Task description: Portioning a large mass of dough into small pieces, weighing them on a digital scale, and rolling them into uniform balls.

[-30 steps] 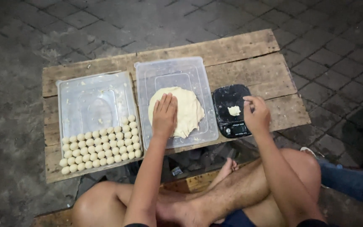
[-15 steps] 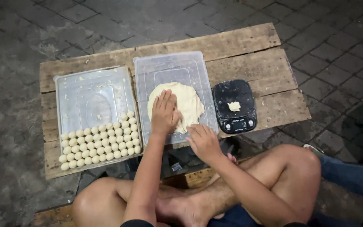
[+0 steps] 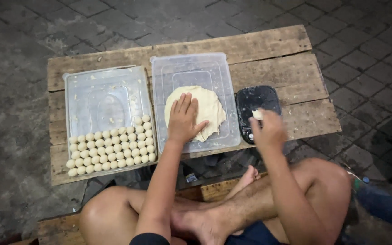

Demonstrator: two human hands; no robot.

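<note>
Since the frame half a second earlier, the right hand [image 3: 268, 131] has risen from the table's near edge to the black kitchen scale [image 3: 255, 109] and now covers its near part; the left hand [image 3: 184, 119] has not shifted. The left hand lies open, palm down and fingers spread, on the near-left part of the flat dough sheet [image 3: 207, 106], which extends ahead and to the right of it inside the clear tray [image 3: 191, 68]. The right hand is motion-blurred; whether it is closed cannot be told. A small dough piece [image 3: 256, 114] sits on the scale at its fingertips, nearer to this hand than to the left. Rows of dough balls [image 3: 109, 147] fill a second tray [image 3: 103, 86], left of the left hand
</note>
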